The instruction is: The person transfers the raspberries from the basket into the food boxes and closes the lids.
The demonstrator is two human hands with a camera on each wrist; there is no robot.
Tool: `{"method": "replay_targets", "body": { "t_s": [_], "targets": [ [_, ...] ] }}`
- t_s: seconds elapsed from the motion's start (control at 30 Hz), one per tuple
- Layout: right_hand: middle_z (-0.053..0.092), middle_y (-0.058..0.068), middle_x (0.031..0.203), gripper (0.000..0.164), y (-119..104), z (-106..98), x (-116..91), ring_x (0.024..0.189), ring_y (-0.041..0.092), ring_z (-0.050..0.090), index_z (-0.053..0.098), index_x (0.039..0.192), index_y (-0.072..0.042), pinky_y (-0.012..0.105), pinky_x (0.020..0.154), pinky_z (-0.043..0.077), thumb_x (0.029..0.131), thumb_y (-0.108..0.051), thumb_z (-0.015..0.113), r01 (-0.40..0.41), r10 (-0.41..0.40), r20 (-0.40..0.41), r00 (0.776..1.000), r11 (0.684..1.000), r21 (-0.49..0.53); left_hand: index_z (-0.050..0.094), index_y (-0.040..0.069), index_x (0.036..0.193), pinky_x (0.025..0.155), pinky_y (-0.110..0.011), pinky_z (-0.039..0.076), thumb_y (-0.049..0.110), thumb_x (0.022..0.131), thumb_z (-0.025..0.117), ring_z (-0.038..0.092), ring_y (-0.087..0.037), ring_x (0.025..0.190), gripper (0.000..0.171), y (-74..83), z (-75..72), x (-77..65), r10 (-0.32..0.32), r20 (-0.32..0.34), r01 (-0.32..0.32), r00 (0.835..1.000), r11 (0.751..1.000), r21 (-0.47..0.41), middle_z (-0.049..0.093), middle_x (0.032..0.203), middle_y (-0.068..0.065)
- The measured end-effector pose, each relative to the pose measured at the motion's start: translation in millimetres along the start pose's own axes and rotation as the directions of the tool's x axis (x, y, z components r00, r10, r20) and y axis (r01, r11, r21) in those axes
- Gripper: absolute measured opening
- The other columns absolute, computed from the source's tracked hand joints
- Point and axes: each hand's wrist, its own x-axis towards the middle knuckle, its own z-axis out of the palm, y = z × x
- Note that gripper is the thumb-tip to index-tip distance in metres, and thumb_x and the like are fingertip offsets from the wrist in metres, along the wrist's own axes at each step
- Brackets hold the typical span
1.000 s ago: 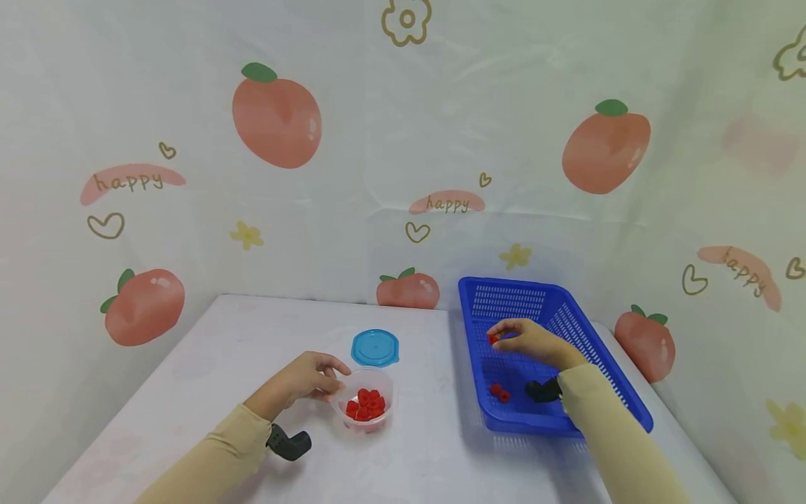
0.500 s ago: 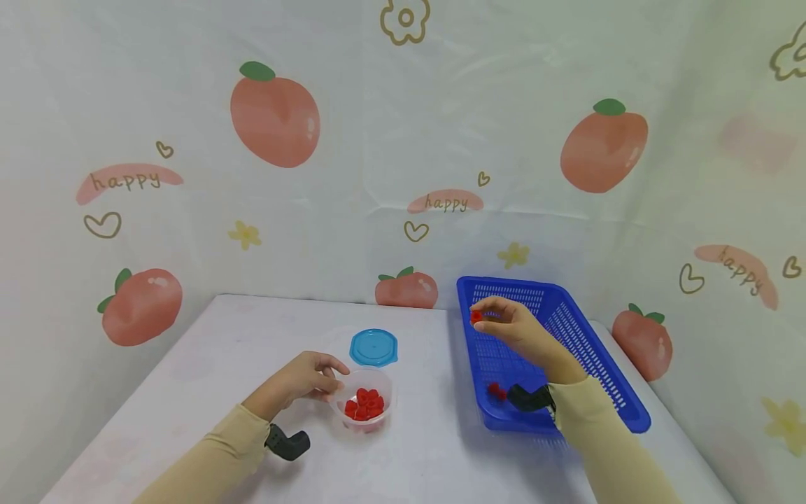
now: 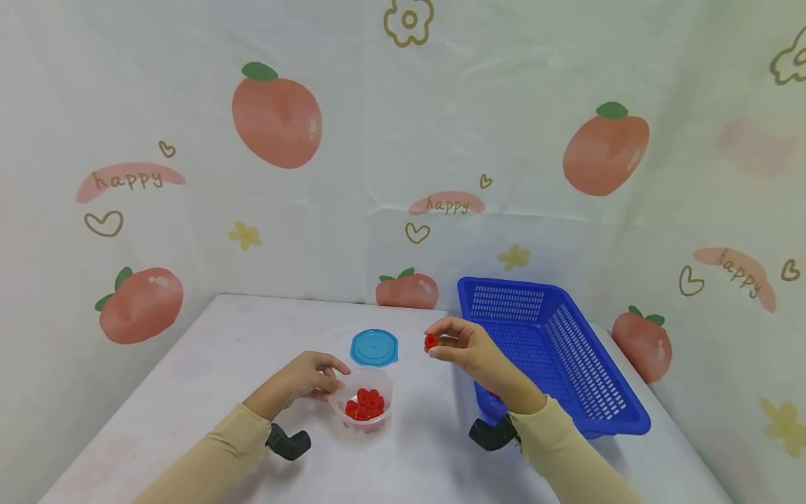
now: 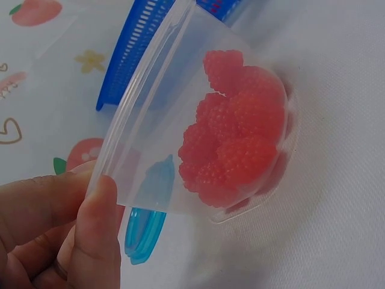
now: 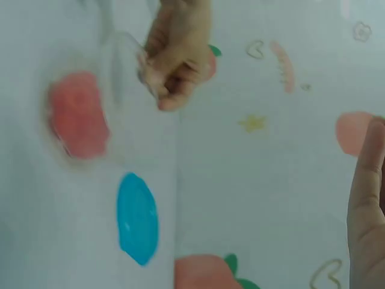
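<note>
My left hand [image 3: 306, 376] pinches the rim of a clear plastic tub [image 4: 157, 129] between thumb and fingers. Several red raspberries [image 4: 231, 135] are heaped in the tub, which stands on the table. Between thumb and fingertips of my right hand [image 3: 469, 348] is a single raspberry [image 3: 430, 342], in the air right of the tub. In the right wrist view only part of this hand shows at the right edge, and its raspberry is out of sight. The right forearm partly covers the near left of the blue basket [image 3: 620, 420], where a bit of red shows.
A blue lid [image 3: 374, 348] lies flat on the table just behind the tub. The basket stands at the right of the table [image 3: 403, 462]. A white printed cloth [image 3: 352, 140] hangs behind and at the sides. Each wrist carries a black device [image 3: 288, 442].
My right hand has lifted a raspberry out of the blue basket and carried it left past the basket's edge. The left hand keeps its hold on the tub.
</note>
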Motion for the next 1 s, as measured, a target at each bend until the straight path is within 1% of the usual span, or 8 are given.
{"method": "replay_targets", "body": {
  "t_s": [0.07,0.2,0.33,0.5,0.63,0.77,0.9,1.0],
  "targets": [
    [0.063,0.001,0.104,0.02,6.7,9.0,1.2,0.096,0.014,0.064,0.064,0.108,-0.011,0.025,0.087,0.054,0.089,-0.01,0.069,-0.018,0.018,-0.011,1.0,1.0,-0.001,0.069,0.004,0.106,0.059,-0.026,0.056,0.006,0.083,0.073,0.058,-0.018,0.059,0.023,-0.4,0.1,0.5,0.002,0.003,-0.002,1.0,1.0,-0.003,0.059,0.077,-0.009],
    [0.063,0.001,0.106,0.029,22.1,23.9,4.0,0.097,0.015,0.064,0.061,0.113,-0.002,0.026,0.088,0.055,0.088,-0.013,0.07,-0.065,0.065,-0.023,0.998,0.998,-0.003,0.069,0.004,0.106,0.058,-0.026,0.056,0.006,0.083,0.073,0.058,-0.018,0.059,0.024,-1.1,0.6,1.2,0.002,0.001,-0.002,1.0,1.0,-0.007,0.059,0.077,-0.009],
    [0.064,0.003,0.106,0.036,37.5,36.1,7.2,0.098,0.017,0.064,0.059,0.117,0.005,0.028,0.089,0.054,0.088,-0.014,0.07,-0.117,0.117,-0.008,0.993,0.993,-0.028,0.069,0.004,0.106,0.058,-0.026,0.056,0.007,0.083,0.074,0.058,-0.018,0.059,0.024,-2.2,0.9,2.1,0.002,0.001,-0.002,1.0,1.0,-0.004,0.059,0.077,-0.009],
    [0.066,0.005,0.106,0.038,51.1,48.0,8.8,0.094,0.017,0.064,0.06,0.117,0.005,0.03,0.088,0.055,0.088,-0.016,0.071,-0.168,0.168,-0.016,0.986,0.984,-0.067,0.068,0.003,0.107,0.058,-0.025,0.056,0.007,0.083,0.073,0.059,-0.018,0.058,0.025,-3.2,0.6,3.2,0.001,0.007,-0.001,1.0,1.0,-0.007,0.059,0.077,-0.009],
    [0.067,0.006,0.106,0.038,58.8,54.6,8.4,0.092,0.016,0.064,0.06,0.117,0.006,0.029,0.086,0.056,0.087,-0.016,0.072,-0.193,0.192,-0.027,0.981,0.979,-0.061,0.068,0.002,0.109,0.058,-0.026,0.056,0.006,0.084,0.072,0.059,-0.018,0.059,0.025,-3.3,0.4,4.0,-0.001,0.009,0.002,1.0,1.0,-0.005,0.059,0.077,-0.009],
    [0.067,0.005,0.105,0.034,64.7,61.1,7.1,0.09,0.016,0.064,0.062,0.115,0.006,0.028,0.085,0.056,0.087,-0.012,0.071,-0.206,0.205,-0.034,0.978,0.977,-0.046,0.068,0.003,0.108,0.059,-0.026,0.056,0.006,0.084,0.073,0.059,-0.018,0.059,0.025,-3.2,0.4,4.0,-0.005,0.006,0.005,1.0,1.0,-0.004,0.059,0.078,-0.009],
    [0.067,0.007,0.104,0.03,69.2,66.6,6.1,0.09,0.015,0.064,0.063,0.113,0.005,0.03,0.085,0.056,0.086,-0.006,0.07,-0.214,0.211,-0.057,0.976,0.976,-0.04,0.068,0.003,0.108,0.059,-0.026,0.056,0.006,0.084,0.072,0.059,-0.018,0.06,0.025,-3.3,0.4,3.8,-0.002,0.007,0.002,1.0,1.0,-0.008,0.06,0.078,-0.009],
    [0.068,0.008,0.104,0.029,70.8,69.5,6.0,0.089,0.015,0.065,0.064,0.113,0.004,0.031,0.085,0.057,0.086,-0.006,0.07,-0.218,0.215,-0.078,0.974,0.975,-0.045,0.068,0.003,0.108,0.059,-0.026,0.056,0.006,0.084,0.072,0.059,-0.018,0.06,0.024,-3.1,0.2,3.6,0.0,0.007,0.001,1.0,1.0,-0.007,0.06,0.078,-0.009]
  ]
}}
